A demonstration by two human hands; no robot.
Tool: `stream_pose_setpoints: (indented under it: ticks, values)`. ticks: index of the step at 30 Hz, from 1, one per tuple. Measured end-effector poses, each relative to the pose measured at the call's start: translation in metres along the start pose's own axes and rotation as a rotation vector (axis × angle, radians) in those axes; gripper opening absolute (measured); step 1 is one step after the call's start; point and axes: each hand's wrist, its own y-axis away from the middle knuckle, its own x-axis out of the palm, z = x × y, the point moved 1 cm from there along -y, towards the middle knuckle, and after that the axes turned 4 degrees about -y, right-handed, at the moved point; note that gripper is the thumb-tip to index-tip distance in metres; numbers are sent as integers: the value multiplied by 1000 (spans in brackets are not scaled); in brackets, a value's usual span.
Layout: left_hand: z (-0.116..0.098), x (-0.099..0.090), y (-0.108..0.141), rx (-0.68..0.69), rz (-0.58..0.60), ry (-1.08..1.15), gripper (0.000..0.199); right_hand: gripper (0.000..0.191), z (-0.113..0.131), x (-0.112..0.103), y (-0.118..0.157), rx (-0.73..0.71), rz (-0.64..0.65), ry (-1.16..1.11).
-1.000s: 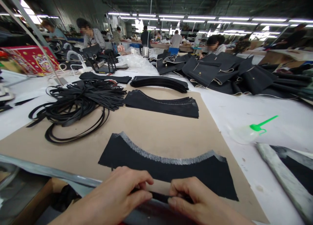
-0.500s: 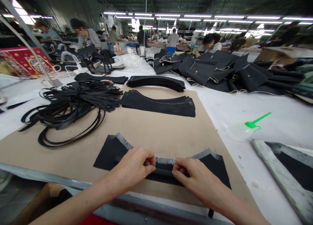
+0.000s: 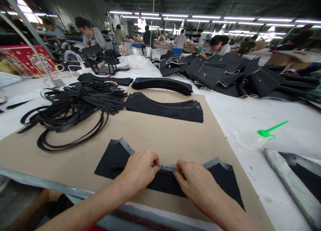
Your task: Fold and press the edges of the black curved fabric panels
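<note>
By the left hand [image 3: 142,167] and right hand [image 3: 195,177], a black strip [image 3: 166,173] is pinched between closed fingertips, apparently being fitted along the curve of the black panel [image 3: 222,177], at six o'clock on the table [image 3: 250,114]. Careful alignment seems called for. Since a second ago, the strip has been brought twelve-o'clockward, from the near edge.

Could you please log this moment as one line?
left hand: pinching black strip | right hand: pinching same strip | under strip: black panel with grey curved edge | beyond: strip bundle
</note>
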Motion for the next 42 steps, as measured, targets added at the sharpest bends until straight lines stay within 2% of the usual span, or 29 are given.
stream_pose_setpoints:
  ticks: [11, 34, 42]
  values:
    - [3, 6, -2, -24, -5, -1, 14, 21, 0, 5, -3, 11, 3, 7]
    - [-3, 8, -2, -72, 8, -13, 7, 19, -6, 7, -4, 13, -9, -2]
    - [-6, 9, -2, -80, 7, -21, 6, 12, 1, -2, -3, 51, 26, 36]
